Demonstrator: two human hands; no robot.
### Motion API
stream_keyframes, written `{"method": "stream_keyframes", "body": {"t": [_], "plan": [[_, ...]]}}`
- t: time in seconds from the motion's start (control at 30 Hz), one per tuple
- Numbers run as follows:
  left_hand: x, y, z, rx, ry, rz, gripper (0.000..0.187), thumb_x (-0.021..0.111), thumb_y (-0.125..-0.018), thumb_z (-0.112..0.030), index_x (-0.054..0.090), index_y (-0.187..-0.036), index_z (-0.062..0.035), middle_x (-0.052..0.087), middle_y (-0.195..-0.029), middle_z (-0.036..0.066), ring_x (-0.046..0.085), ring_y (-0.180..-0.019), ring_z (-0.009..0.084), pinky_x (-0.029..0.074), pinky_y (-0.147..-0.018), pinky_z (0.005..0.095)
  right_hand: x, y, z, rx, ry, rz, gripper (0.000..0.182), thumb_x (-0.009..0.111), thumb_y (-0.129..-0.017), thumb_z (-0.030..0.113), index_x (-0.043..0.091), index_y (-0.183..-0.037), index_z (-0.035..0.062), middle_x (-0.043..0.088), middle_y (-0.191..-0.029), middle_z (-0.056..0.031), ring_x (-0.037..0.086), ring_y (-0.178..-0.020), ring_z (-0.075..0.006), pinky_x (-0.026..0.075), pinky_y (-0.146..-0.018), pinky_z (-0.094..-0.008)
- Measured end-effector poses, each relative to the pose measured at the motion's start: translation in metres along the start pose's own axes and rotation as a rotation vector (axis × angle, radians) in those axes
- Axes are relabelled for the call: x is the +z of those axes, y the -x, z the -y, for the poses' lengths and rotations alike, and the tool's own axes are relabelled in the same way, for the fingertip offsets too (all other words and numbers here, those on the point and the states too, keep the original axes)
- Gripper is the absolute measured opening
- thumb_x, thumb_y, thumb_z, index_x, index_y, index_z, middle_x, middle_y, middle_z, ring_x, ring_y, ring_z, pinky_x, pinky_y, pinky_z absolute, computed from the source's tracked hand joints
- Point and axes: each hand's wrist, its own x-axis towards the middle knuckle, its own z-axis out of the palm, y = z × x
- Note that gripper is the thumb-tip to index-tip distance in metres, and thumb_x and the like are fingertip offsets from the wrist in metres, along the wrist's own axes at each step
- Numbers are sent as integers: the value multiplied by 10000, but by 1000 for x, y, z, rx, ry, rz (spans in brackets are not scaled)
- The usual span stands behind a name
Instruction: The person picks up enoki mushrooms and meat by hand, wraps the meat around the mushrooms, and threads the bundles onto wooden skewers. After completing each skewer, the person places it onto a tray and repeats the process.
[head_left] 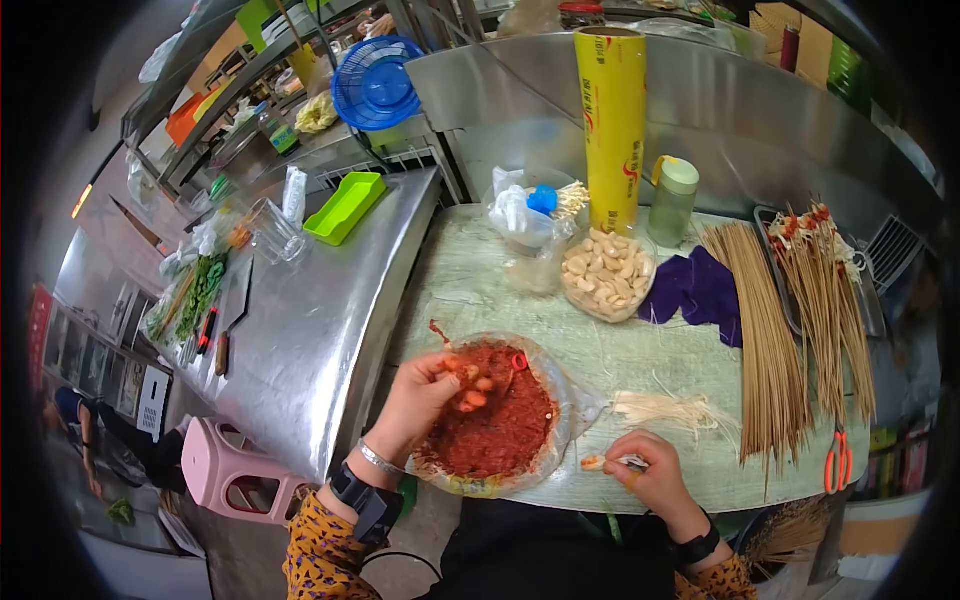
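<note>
A bowl of coarse red chili paste [490,445], lined with clear plastic, stands at the table's front edge. Over its left part my left hand [425,395] is closed, its curled fingers smeared with red paste; whatever lies inside them is hidden. A thin reddish strand sticks up beside its fingertips. Right of the bowl, my right hand [650,475] pinches a small pale piece with an orange-red tip [592,463]. Just behind that hand lies a bunch of thin white enoki-like strands [665,408].
Behind the bowl are a container of pale cloves [608,275], a yellow film roll [612,130], a lidded bottle [675,200] and a purple cloth [695,297]. Bamboo skewers [765,345], a tray of loaded skewers [815,235] and orange-handled scissors [838,460] lie right. A steel counter [300,330] adjoins left.
</note>
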Motion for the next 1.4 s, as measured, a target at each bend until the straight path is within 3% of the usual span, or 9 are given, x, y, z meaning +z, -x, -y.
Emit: {"method": "stream_keyframes", "body": {"t": [0.07,0.27,0.37,0.7,0.73,0.83,0.93,1.07,1.4], "plan": [[5,5,3,-22,-68,-40,163,460,-880,-32,606,-934,17,649,-964,137,629,-830,157,516,-733,278,3,-1,1,-2,90,-31,129,712,-647,-16,609,-708,33,623,-769,-70,598,-726,-191,469,-661,-290],[-1,9,21,735,-689,-188,108,541,-830,-24,605,-882,46,656,-914,92,602,-818,157,469,-776,261,11,3,-6,-92,123,-37,143,721,-615,1,593,-669,33,599,-702,-58,580,-686,-170,456,-665,-275],[-1,19,10,248,-466,-116,117,523,-851,-26,602,-918,28,646,-902,64,589,-813,104,465,-746,244,7,8,15,81,20,51,97,609,-766,-43,593,-852,0,578,-878,-87,566,-829,-199,466,-726,-280],[15,26,39,376,-3,-193,290,521,-798,15,543,-1084,52,640,-980,102,597,-943,155,473,-776,260,12,8,8,157,-46,-5,109,634,-760,-53,583,-825,17,548,-870,-42,535,-843,-142,457,-734,-252],[2,18,56,413,-365,-214,272,524,-798,-14,564,-1062,35,643,-943,129,612,-916,183,476,-774,279,9,12,3,180,-52,-8,112,638,-765,-45,586,-842,18,554,-882,-46,538,-854,-145,459,-742,-256],[14,32,35,493,-529,-285,206,552,-798,-58,607,-976,28,649,-915,149,634,-858,226,488,-748,301,8,5,-12,89,130,-60,147,715,-639,-15,613,-734,30,616,-761,-79,595,-742,-211,459,-703,-292],[26,35,41,279,14,-114,193,467,-879,-12,585,-1005,74,658,-942,126,626,-892,167,502,-759,269,2,-7,23,-19,97,63,129,694,-694,-17,617,-790,22,612,-830,-79,591,-803,-207,460,-739,-286],[42,43,34,-11,405,58,314,395,-961,-191,522,-1136,37,610,-1069,143,609,-939,178,492,-838,291,10,-30,82,-177,74,225,113,675,-732,3,610,-818,36,609,-869,-67,597,-840,-205,469,-754,-298],[58,56,42,16,348,95,215,483,-908,-83,576,-1071,22,624,-1001,105,622,-862,166,518,-807,299,42,-65,85,-403,203,181,126,684,-697,26,597,-788,39,602,-847,-69,597,-795,-237,481,-688,-305]]}}
